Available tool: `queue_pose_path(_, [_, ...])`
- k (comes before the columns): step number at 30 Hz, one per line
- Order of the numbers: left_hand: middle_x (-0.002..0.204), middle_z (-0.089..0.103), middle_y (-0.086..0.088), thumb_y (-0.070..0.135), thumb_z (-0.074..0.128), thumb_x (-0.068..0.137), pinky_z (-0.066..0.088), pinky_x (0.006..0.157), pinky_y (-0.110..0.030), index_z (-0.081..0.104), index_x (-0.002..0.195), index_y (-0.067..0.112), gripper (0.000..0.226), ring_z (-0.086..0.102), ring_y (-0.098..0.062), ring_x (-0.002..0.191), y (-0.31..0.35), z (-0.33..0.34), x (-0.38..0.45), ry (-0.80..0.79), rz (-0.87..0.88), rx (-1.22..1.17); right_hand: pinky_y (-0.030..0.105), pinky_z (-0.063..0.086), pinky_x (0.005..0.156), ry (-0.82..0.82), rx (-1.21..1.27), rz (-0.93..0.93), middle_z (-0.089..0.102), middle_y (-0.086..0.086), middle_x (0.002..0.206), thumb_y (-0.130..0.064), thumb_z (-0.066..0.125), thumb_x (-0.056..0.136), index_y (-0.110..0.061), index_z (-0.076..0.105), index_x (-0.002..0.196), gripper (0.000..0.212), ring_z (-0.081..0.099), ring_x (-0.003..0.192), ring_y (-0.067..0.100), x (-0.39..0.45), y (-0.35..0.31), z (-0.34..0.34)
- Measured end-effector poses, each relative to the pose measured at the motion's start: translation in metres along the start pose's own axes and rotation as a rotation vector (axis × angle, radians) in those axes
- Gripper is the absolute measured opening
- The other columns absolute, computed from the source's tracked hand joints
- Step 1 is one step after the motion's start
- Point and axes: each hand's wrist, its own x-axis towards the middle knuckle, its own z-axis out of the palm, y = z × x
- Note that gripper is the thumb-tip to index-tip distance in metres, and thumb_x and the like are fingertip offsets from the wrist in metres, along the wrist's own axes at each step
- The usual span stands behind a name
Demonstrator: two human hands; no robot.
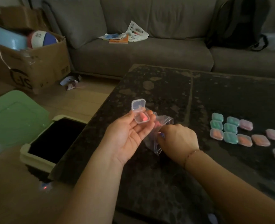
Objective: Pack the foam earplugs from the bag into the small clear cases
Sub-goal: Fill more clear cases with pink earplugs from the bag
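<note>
My left hand holds a small clear case between thumb and fingers, palm up. The case's hinged lid stands open, and a pink foam earplug lies inside it. Just below and to the right, a clear plastic bag hangs between both hands over the dark table. My right hand has its fingers curled into the bag's mouth, pinching the plastic; what its fingertips hold inside is hidden. Several closed cases with green, orange and pink earplugs lie in rows at the right.
The dark stone table ends at its left edge near a cream bin with a green lid beside it. A grey sofa with papers and a black backpack stands behind. A cardboard box sits at the far left.
</note>
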Motion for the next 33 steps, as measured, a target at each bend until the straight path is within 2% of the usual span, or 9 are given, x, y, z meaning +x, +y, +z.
queue_pose_path(4, [0.107, 0.077, -0.020, 0.019, 0.047, 0.106, 0.065, 0.076, -0.037, 0.064, 0.125, -0.001, 0.033, 0.078, -0.027, 0.095, 0.000, 0.000, 0.002, -0.009, -0.020, -0.003, 0.030, 0.056, 0.067, -0.012, -0.004, 0.109, 0.055, -0.006, 0.070, -0.045, 0.047, 0.097, -0.024, 0.063, 0.093, 0.027, 0.063, 0.070, 0.014, 0.012, -0.008, 0.002])
queue_pose_path(7, [0.106, 0.077, -0.019, 0.019, 0.048, 0.106, 0.064, 0.077, -0.036, 0.066, 0.123, -0.001, 0.032, 0.077, -0.027, 0.098, 0.000, 0.002, 0.001, -0.014, -0.021, 0.006, 0.030, 0.055, 0.064, -0.008, 0.068, 0.193, 0.060, -0.005, 0.073, -0.048, 0.049, 0.094, -0.024, 0.064, 0.095, 0.028, 0.062, 0.068, 0.014, 0.020, -0.011, 0.002])
queue_pose_path(9, [0.109, 0.076, -0.020, 0.018, 0.051, 0.103, 0.065, 0.076, -0.036, 0.067, 0.121, -0.001, 0.031, 0.077, -0.028, 0.099, -0.001, 0.003, 0.000, -0.023, -0.035, -0.018, 0.028, 0.054, 0.062, 0.002, 0.078, 0.168, 0.061, -0.005, 0.075, -0.048, 0.051, 0.094, -0.026, 0.063, 0.099, 0.025, 0.061, 0.067, 0.013, 0.024, -0.010, 0.003])
queue_pose_path(14, [0.112, 0.075, -0.024, 0.011, 0.059, 0.093, 0.063, 0.067, -0.030, 0.067, 0.121, -0.003, 0.032, 0.076, -0.030, 0.100, -0.004, 0.005, -0.002, -0.046, -0.069, -0.057, 0.031, 0.057, 0.063, 0.202, 0.127, -0.064, 0.063, -0.009, 0.075, -0.047, 0.047, 0.095, -0.035, 0.061, 0.102, 0.020, 0.063, 0.066, 0.008, 0.004, 0.011, 0.000])
queue_pose_path(17, [0.111, 0.075, -0.023, 0.011, 0.054, 0.100, 0.062, 0.063, -0.028, 0.068, 0.117, -0.002, 0.026, 0.077, -0.029, 0.099, -0.009, 0.006, -0.002, -0.049, -0.078, -0.021, 0.029, 0.057, 0.065, 0.281, 0.128, -0.256, 0.067, -0.011, 0.085, -0.046, 0.045, 0.094, -0.037, 0.061, 0.109, 0.024, 0.064, 0.073, 0.005, -0.017, 0.035, -0.002])
queue_pose_path(21, [0.109, 0.077, -0.018, 0.020, 0.048, 0.106, 0.060, 0.063, -0.026, 0.069, 0.119, 0.005, 0.029, 0.077, -0.023, 0.095, -0.016, 0.004, 0.000, -0.077, -0.085, 0.114, 0.023, 0.056, 0.066, 0.475, 0.270, -0.421, 0.062, -0.011, 0.099, -0.039, 0.053, 0.093, -0.026, 0.067, 0.107, 0.024, 0.061, 0.079, 0.003, -0.038, 0.063, -0.019])
queue_pose_path(24, [0.112, 0.077, -0.017, 0.021, 0.048, 0.105, 0.060, 0.064, -0.026, 0.068, 0.127, 0.010, 0.031, 0.076, -0.020, 0.089, -0.019, 0.004, 0.001, -0.148, -0.112, 0.238, 0.027, 0.055, 0.069, 0.634, 0.371, -0.519, 0.058, -0.001, 0.107, -0.032, 0.057, 0.094, -0.016, 0.071, 0.104, 0.023, 0.059, 0.088, 0.008, -0.041, 0.066, -0.039])
queue_pose_path(29, [0.102, 0.077, -0.016, 0.022, 0.046, 0.106, 0.060, 0.062, -0.027, 0.066, 0.126, 0.007, 0.032, 0.076, -0.021, 0.082, -0.024, 0.007, -0.003, -0.258, -0.154, 0.318, 0.035, 0.052, 0.056, 0.615, 0.251, -0.641, 0.054, 0.004, 0.117, -0.037, 0.054, 0.094, -0.023, 0.073, 0.101, 0.024, 0.053, 0.086, 0.011, -0.039, 0.061, -0.048])
queue_pose_path(33, [0.091, 0.076, -0.015, 0.022, 0.046, 0.104, 0.061, 0.062, -0.027, 0.071, 0.115, 0.006, 0.031, 0.075, -0.023, 0.080, -0.028, 0.010, -0.007, -0.296, -0.166, 0.354, 0.037, 0.050, 0.047, 0.566, 0.128, -0.713, 0.053, 0.006, 0.124, -0.029, 0.056, 0.090, -0.031, 0.067, 0.106, 0.020, 0.052, 0.090, 0.014, -0.041, 0.062, -0.048])
